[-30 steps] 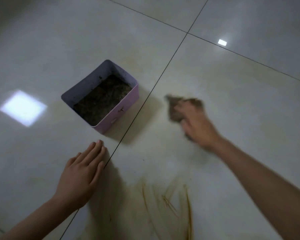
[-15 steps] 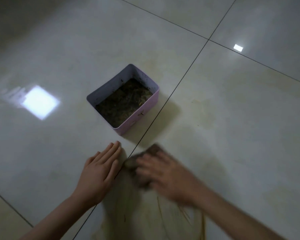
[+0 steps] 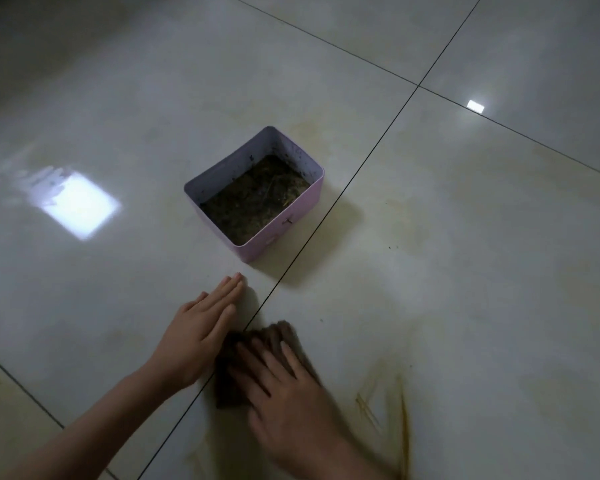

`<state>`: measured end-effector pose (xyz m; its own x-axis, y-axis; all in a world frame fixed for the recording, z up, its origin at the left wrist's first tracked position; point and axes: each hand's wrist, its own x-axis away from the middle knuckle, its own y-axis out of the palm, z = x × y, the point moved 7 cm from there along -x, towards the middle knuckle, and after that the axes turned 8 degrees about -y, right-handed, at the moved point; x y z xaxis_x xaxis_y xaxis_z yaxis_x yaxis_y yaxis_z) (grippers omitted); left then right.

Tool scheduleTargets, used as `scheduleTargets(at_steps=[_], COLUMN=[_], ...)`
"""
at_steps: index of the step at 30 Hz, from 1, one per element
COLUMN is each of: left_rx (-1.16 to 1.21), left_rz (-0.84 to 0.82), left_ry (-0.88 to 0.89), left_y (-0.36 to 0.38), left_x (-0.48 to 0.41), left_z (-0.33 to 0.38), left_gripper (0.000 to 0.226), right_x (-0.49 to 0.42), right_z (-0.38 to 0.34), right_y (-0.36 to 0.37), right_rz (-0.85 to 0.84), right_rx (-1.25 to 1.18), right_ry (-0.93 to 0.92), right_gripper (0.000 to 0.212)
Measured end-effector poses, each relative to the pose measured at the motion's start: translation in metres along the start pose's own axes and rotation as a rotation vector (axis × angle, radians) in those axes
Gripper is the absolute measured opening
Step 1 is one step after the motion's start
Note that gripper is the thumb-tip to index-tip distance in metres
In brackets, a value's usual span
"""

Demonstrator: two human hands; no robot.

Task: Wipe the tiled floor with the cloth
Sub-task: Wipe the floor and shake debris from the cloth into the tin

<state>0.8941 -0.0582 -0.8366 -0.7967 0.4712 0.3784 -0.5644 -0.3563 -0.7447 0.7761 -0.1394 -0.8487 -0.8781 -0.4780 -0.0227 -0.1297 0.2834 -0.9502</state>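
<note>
Tiled floor (image 3: pixel 465 271) beneath right hand (image 3: pixel 291 403), straight fingers (image 3: pixel 288 355) pressing brown cloth (image 3: pixel 276 332)

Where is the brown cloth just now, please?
Head view, bottom centre: the brown cloth lies on the tiled floor under the right hand, beside the left hand, nearer than the pink box.

A pink rectangular box (image 3: pixel 302 206) of dark debris stands ahead on the glossy pale tiled floor (image 3: pixel 482 271), bare to its right.

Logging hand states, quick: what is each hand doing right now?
Left hand: open, flat on the tiled floor, holding nothing.
Right hand: open, spread flat, pressing the brown cloth down.
</note>
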Motion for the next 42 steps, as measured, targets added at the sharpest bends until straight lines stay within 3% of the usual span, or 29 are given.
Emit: scheduleTargets(at_steps=[2, 3, 5, 7, 9, 11, 17, 21, 23, 28, 31, 32, 33, 35, 37, 40, 42], left_rx=[-0.084, -0.137, -0.199, -0.229, -0.261, -0.282, -0.285, -0.321, -0.327, -0.295, -0.408, -0.442, -0.461, -0.496, -0.548, -0.552, -0.541], left_rz=[0.0, 0.008, 0.031, 0.072, 0.111, 0.16, 0.236, 0.202, 0.185, 0.219, 0.223, 0.202, 0.181, 0.143, 0.114, 0.096, 0.075], left_ry=[0.062, 0.088, 0.092, 0.062, 0.007, -0.08, -0.316, -0.259, -0.234, -0.272, -0.306, -0.344, -0.378, -0.405, -0.355, -0.183, -0.056], left_y=[-0.004, -0.006, -0.013, -0.022, -0.029, -0.037, -0.06, -0.069, -0.071, -0.071, -0.069, -0.067, -0.065, -0.059, -0.053, -0.04, -0.028], left_x=[0.008, 0.014, 0.027, 0.039, 0.05, 0.06, 0.088, 0.099, 0.099, 0.095, 0.09, 0.087, 0.083, 0.077, 0.068, 0.054, 0.043], left_z=[0.0, -0.003, -0.015, -0.032, -0.053, -0.076, -0.128, -0.137, -0.138, -0.128, -0.118, -0.115, -0.112, -0.101, -0.083, -0.048, -0.025], left_gripper=[0.047, 0.05, 0.055, 0.059, 0.062, 0.061, 0.063, 0.061, 0.061, 0.058, 0.051, 0.052, 0.056, 0.063, 0.064, 0.066, 0.066], right_x=[0.004, 0.006, 0.011, 0.022, 0.025, 0.011, -0.089, -0.121, -0.109, 0.0, 0.022, 0.012, -0.005, -0.041, -0.049, -0.034, -0.008], right_z=[0.017, 0.039, 0.108, 0.165, 0.174, 0.131, -0.088, -0.078, -0.028, 0.087, 0.105, 0.089, 0.063, -0.005, -0.043, -0.011, 0.043], right_y=[-0.011, -0.021, -0.046, -0.063, -0.062, -0.048, 0.027, 0.025, 0.006, -0.036, -0.044, -0.041, -0.034, -0.008, 0.006, -0.023, -0.06], right_rz=[-0.035, -0.024, 0.085, 0.178, 0.272, 0.338, 0.096, -0.116, -0.046, 0.158, 0.317, 0.332, 0.316, 0.209, 0.097, 0.112, 0.242], right_rx=[0.003, -0.005, -0.03, -0.047, -0.037, 0.025, 0.013, 0.006, 0.023, -0.008, -0.012, 0.027, 0.084, 0.101, -0.093, -0.395, -0.531], right_ry=[-0.178, -0.174, 0.056, 0.401, 0.725, 0.839, 0.19, -0.246, -0.168, 0.418, 0.915, 0.97, 0.904, 0.538, 0.253, 0.181, 0.324], right_gripper=[0.048, 0.045, 0.043, 0.044, 0.049, 0.05, 0.053, 0.049, 0.049, 0.047, 0.051, 0.049, 0.048, 0.049, 0.052, 0.047, 0.039])
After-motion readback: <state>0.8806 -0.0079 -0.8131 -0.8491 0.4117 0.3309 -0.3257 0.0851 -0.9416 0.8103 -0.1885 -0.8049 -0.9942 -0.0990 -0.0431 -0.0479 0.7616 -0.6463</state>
